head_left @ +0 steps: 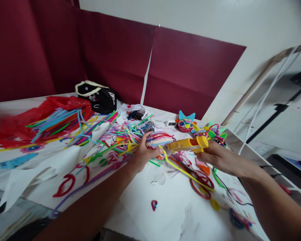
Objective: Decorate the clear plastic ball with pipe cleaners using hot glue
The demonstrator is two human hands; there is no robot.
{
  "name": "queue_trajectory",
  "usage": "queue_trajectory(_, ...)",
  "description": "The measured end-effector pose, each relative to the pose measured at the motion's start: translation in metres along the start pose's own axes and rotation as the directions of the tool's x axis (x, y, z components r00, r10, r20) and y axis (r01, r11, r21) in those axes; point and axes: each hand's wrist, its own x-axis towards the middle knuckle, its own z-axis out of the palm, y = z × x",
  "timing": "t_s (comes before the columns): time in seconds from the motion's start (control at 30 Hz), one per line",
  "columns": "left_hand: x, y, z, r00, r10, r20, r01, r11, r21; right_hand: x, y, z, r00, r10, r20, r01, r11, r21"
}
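My left hand is closed around a rounded craft piece wrapped in red, white, blue and pink pipe cleaners. In my right hand is a yellow hot glue gun, its nozzle end pointing left at the craft piece. Whether the nozzle touches the piece, I cannot tell. A long yellow pipe cleaner runs from near my left thumb down to the right. Beneath it lies a pair of red-handled scissors. A small red and blue curled piece rests on the white table.
A red plastic bag of pipe cleaners lies at the left, with a black pouch behind. Loose pipe cleaners pile up mid-table. A decorated ball with blue ears stands near a small white display. A black cord trails at the right.
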Motion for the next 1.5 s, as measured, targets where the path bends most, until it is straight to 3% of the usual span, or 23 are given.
queue_trajectory(1.23,-0.002,0.001,0.001,1.000,-0.010,0.002,0.010,1.000,-0.013,-0.003,0.000,0.009,0.997,-0.043,-0.057,0.040,0.998,-0.057)
queue_trajectory(1.5,-0.002,0.001,0.000,1.000,-0.017,0.010,0.017,1.000,-0.013,-0.007,0.003,0.010,0.999,0.012,-0.044,-0.014,0.999,-0.044)
